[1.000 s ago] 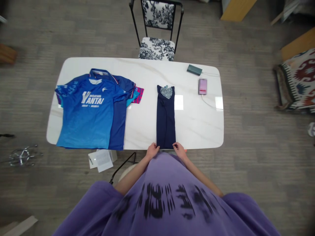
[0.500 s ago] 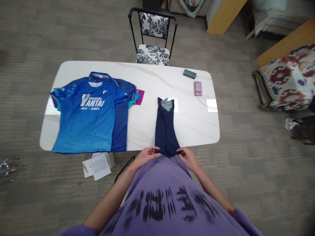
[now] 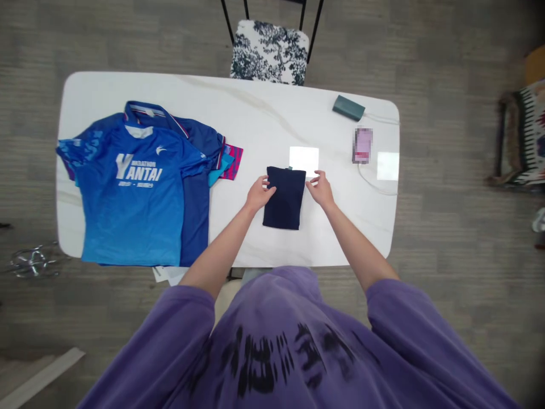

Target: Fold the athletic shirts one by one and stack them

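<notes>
A dark navy garment [image 3: 283, 200], folded into a small rectangle, lies flat on the white table [image 3: 247, 238] in front of me. What kind of garment it is does not show; a small tag peeks out at its far edge. At its upper left edge is my left hand [image 3: 259, 194], the thumb over the cloth and the fingers apart from it. My right hand [image 3: 321, 191] hovers by the upper right edge, fingers spread, nothing held.
Blue short-sleeved shirts [image 3: 142, 199] lie stacked at the table's left. Toward the far right are a dark green box-like device [image 3: 348, 108] with a cable and a blurred pink phone-like object [image 3: 363, 145]. A patterned chair [image 3: 270, 52] stands beyond the far edge.
The navy garment's near end has been folded away from me onto its far end, covering the grey patch. Both hands moved forward and loosened from the hem. My view has shifted closer.
</notes>
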Action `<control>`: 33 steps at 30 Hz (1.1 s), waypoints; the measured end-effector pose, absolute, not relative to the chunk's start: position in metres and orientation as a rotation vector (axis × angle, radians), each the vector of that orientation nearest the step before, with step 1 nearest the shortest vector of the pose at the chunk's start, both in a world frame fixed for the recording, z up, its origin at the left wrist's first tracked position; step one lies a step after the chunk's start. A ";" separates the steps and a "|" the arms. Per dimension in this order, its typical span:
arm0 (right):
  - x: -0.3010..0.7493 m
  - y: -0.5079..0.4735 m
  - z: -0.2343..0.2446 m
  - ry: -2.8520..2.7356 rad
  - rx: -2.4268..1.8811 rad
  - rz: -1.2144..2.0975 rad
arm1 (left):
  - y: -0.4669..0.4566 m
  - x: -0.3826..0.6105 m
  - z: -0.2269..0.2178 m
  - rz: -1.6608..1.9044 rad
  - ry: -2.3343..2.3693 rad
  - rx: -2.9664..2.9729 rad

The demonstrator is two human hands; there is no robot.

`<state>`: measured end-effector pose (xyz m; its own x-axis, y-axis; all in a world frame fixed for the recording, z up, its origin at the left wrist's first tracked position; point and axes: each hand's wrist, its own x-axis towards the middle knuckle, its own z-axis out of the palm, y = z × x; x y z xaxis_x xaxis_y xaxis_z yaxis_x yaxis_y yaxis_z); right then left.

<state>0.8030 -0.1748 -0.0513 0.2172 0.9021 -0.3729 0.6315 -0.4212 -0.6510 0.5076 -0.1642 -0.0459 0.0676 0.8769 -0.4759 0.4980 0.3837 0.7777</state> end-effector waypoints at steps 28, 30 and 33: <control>0.737 -0.361 -0.071 -1.304 -2.480 1.414 | -0.319 0.439 -0.079 0.054 1.713 1.271; 0.734 -0.325 -0.080 -1.248 -2.430 1.384 | -0.279 0.449 -0.092 0.114 1.723 1.219; 0.727 -0.282 -0.089 -1.203 -2.333 1.437 | -0.237 0.461 -0.100 0.091 1.703 1.160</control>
